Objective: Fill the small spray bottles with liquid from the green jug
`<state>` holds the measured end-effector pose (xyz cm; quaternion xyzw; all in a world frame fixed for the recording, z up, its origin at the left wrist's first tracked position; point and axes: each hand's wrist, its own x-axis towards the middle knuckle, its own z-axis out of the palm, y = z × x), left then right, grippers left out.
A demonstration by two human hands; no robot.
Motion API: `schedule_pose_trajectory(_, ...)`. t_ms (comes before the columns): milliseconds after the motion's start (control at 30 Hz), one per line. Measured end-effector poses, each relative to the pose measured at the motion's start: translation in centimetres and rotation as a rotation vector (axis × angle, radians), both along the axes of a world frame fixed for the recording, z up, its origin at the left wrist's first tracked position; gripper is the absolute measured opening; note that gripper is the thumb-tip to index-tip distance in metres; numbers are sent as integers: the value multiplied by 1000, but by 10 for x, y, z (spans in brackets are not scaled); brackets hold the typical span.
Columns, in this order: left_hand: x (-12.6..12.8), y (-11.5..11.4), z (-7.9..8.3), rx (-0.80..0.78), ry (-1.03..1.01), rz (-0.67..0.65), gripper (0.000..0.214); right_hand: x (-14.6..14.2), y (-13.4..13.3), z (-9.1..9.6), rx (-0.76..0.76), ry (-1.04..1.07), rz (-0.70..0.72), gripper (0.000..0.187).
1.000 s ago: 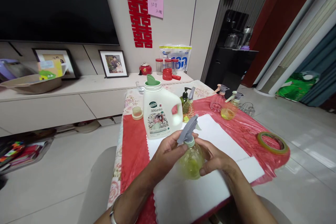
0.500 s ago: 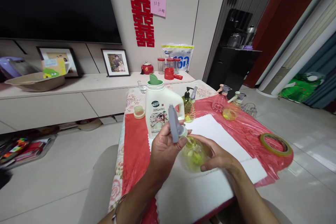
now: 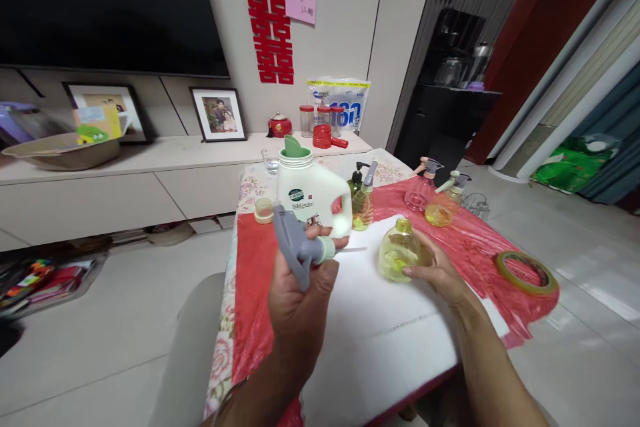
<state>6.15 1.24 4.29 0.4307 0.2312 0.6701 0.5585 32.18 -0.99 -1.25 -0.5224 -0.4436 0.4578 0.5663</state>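
Observation:
My left hand [image 3: 305, 293] is closed around a grey spray nozzle [image 3: 300, 243] with a pale green collar, its thin dip tube pointing right. In my right hand [image 3: 440, 270] is a clear yellow bottle [image 3: 399, 253], gripped from its right side, upright with its neck uncovered. The bottle sits over the white sheet [image 3: 370, 307], apart from the nozzle. Just behind my left hand stands a large white detergent jug [image 3: 313, 190], uncapped, with a green spout showing in its mouth.
Behind the jug's handle are a spray bottle [image 3: 364, 203] and a dark green pump bottle [image 3: 356, 177]. A pink spray bottle [image 3: 420, 193] and a yellow one [image 3: 443, 208] stand to the right. Tape [image 3: 527, 273] lies on the red plastic cover [image 3: 260, 280]. A cap [image 3: 264, 210] rests left of the jug.
The spray nozzle has come away from the bottle and moved left in my left hand. My right hand has carried the bottle right and farther from me.

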Motion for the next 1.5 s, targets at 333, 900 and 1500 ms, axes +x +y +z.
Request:
schedule_pose_trajectory(333,34,8,-88,-330,-9,-258,42,1,10,-8,131,-38,-159,100)
schedule_pose_trajectory(900,34,20,-89,-398,-188,-410,49,-45,55,108,216,-761,-270,99)
schedule_pose_trajectory(1500,44,21,-100,-422,-330,-676,56,-80,128,194,551,-1523,-183,78)
